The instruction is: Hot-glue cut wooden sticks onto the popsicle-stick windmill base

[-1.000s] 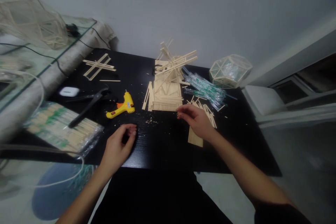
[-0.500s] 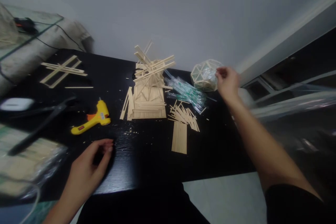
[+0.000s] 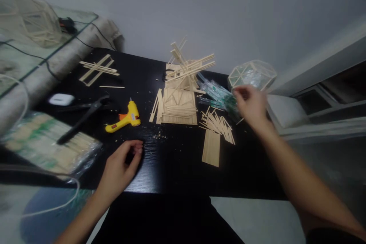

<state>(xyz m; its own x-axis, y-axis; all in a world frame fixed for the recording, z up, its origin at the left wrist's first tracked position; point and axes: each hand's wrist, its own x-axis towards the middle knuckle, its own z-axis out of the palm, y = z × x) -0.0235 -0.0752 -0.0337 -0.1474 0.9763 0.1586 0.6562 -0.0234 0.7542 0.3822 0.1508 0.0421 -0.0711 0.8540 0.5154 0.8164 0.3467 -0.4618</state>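
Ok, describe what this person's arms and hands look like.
The left hand and right hand are bare: no gloves, rings or watch show. Both forearms are uncovered; a black sleeve shows only high on the right arm.

No legible text (labels blurred)

My black table point(image 3: 177, 167) had a dull grained sheen, sticks point(image 3: 219, 124) were pale bare wood, wrappers point(image 3: 217, 94) glossy clear plastic, glue gun point(image 3: 125, 118) yellow plastic
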